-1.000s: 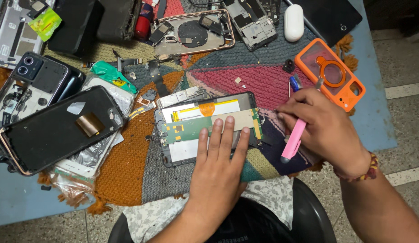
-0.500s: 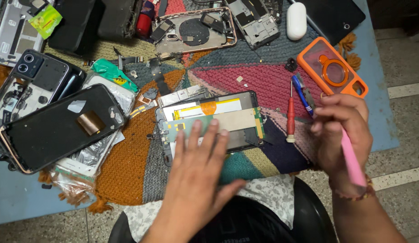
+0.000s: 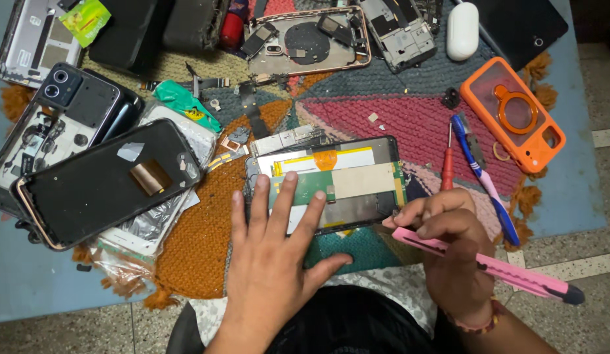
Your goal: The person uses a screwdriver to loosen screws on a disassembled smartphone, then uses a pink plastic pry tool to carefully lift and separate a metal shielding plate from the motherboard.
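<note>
- At the near edge of the woven multicoloured mat, roughly mid-table, lies the opened black smartphone with its green circuit board and pale battery exposed; the left hand lies flat across its near left part, fingers spread, pinning it rather than gripping it.
- The right hand is closed around a pink plastic utility knife, whose tip sits at the phone's near right corner. If the tip slips, it may gouge the board or pierce the battery, since both are uncovered just beside it.
- The left fingertips rest on the board, in line with the knife's tip; a sudden slip along that edge could nick them.
- The phone overhangs the mat's near edge slightly, so uneven pressure could tip or slide it toward the lap.
- Just beyond the right hand lie a red-handled screwdriver and a blue-and-white toothbrush; a jerk of the wrist could knock them into the orange phone case near the table's right edge.
- Small loose screws and chips scattered on the mat could be swept off unnoticed.
</note>
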